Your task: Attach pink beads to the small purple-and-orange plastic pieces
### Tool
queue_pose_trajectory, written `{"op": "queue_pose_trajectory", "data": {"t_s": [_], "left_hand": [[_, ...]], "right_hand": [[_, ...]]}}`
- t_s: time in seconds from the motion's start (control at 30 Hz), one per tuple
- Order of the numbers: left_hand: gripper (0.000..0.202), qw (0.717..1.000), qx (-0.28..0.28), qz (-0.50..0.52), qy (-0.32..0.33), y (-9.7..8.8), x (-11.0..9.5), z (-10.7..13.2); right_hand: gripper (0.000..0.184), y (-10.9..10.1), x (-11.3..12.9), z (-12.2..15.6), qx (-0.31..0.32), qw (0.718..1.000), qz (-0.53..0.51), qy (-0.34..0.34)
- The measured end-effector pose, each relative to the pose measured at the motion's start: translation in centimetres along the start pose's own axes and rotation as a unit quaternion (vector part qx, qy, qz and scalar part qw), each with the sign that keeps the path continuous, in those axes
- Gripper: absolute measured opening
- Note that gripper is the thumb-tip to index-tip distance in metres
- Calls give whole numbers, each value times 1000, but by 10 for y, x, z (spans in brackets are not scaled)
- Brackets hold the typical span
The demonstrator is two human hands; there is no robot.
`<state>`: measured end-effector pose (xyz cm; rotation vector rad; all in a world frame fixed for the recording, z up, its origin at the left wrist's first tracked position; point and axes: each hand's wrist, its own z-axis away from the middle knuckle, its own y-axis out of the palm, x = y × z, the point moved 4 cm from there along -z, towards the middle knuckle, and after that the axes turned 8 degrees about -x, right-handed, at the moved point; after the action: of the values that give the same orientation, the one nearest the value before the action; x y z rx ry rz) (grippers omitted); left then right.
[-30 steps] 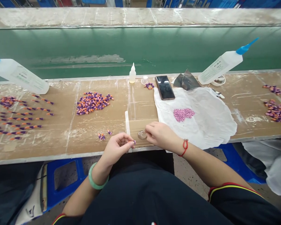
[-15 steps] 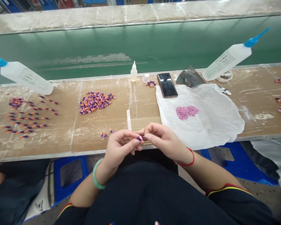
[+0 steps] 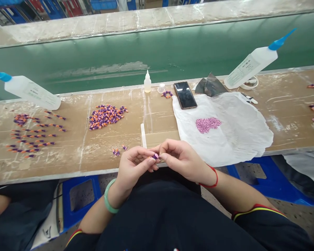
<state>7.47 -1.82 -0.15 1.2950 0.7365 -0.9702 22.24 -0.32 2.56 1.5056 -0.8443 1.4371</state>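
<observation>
My left hand (image 3: 133,166) and my right hand (image 3: 182,158) meet at the near edge of the workbench (image 3: 68,160), fingertips pinched together on one small purple piece (image 3: 155,156). The left wrist carries a green bangle, the right a red cord. Just beyond the hands lies a thin white stick (image 3: 143,135). Two loose purple-orange pieces (image 3: 116,151) lie left of my left hand. A heap of the same purple-orange pieces (image 3: 106,115) sits farther back on the left. A pile of tiny pink beads (image 3: 208,124) rests on a white sheet (image 3: 240,132) at my right.
A black phone (image 3: 185,95), a small glue bottle (image 3: 147,82) and a small ring of pieces (image 3: 167,93) stand at the back. Large squeeze bottles with blue tips lie at left (image 3: 28,91) and right (image 3: 251,65). Rows of finished pieces (image 3: 32,137) lie at far left. Blue stools sit below.
My right hand left the small clear dish on the bench and came to my left hand. Both hands now pinch the purple piece together. The view has tilted slightly.
</observation>
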Motion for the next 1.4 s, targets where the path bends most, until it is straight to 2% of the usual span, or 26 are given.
{"op": "queue_pose_trajectory", "data": {"t_s": [0.13,0.33,0.73,0.93,1.1,1.23,1.4], "left_hand": [[12,1000,0,2,6,2,-1,1],[11,1000,-20,-6,17,5,-2,3],[12,999,-26,-10,30,5,-3,1],[18,997,-47,-36,42,5,-7,3],[27,996,-61,-64,11,4,-6,2],[31,993,-85,-76,-15,0,-3,2],[34,988,-107,-102,-38,-3,1,3]], "right_hand": [[14,-1,3,0,-6,999,32,-18],[16,-1,12,1,-30,987,133,-82],[16,0,18,4,-52,961,215,-163],[17,2,16,5,-62,954,237,-174],[17,2,12,4,-70,950,257,-164],[12,-13,16,4,-82,951,267,-131],[13,-60,9,18,-210,947,227,-81]]}}
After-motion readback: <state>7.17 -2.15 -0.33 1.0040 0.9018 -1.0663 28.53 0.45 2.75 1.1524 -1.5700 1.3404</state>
